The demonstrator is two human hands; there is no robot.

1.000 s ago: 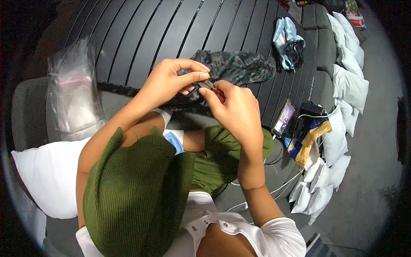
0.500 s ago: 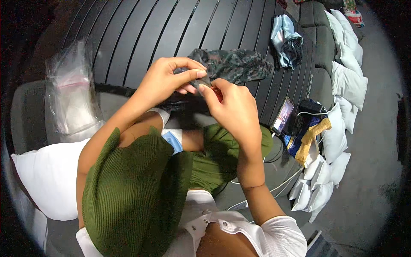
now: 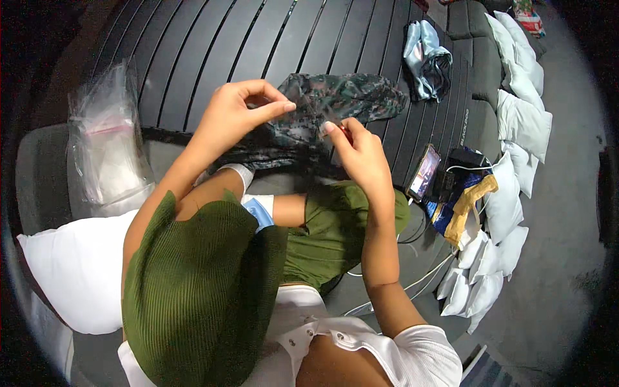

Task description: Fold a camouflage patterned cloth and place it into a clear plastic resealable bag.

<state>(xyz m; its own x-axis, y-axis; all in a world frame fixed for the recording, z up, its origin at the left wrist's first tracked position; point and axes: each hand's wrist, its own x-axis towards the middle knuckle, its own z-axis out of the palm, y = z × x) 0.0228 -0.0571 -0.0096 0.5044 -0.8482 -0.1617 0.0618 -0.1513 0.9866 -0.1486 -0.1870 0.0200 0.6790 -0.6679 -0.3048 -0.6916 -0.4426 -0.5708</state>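
Observation:
A dark camouflage-patterned cloth [image 3: 351, 97] lies bunched on the near part of the black slatted table, and part of it droops over the edge towards my lap. My left hand [image 3: 242, 116] pinches the cloth between thumb and index finger at its left side. A short way to the right, my right hand [image 3: 361, 151] grips it in a thumb-and-finger pinch, the other fingers curled. Between my fingertips the fabric looks thin and blurred. Exactly which edge each hand has hold of is hard to make out.
Folded light-blue shiny cloth [image 3: 425, 61] rests on the slatted table [image 3: 219, 45]. To the right are a propped phone [image 3: 425, 173], cables, a blue-and-yellow bag [image 3: 461, 213] and several white cushions [image 3: 522, 122]. Clear plastic bags [image 3: 109, 142] and a white pillow [image 3: 77, 271] are at left.
My hands were close together on the cloth; now they are apart, left hand further left, right hand further right. More of the camouflage cloth shows spread and hanging between them.

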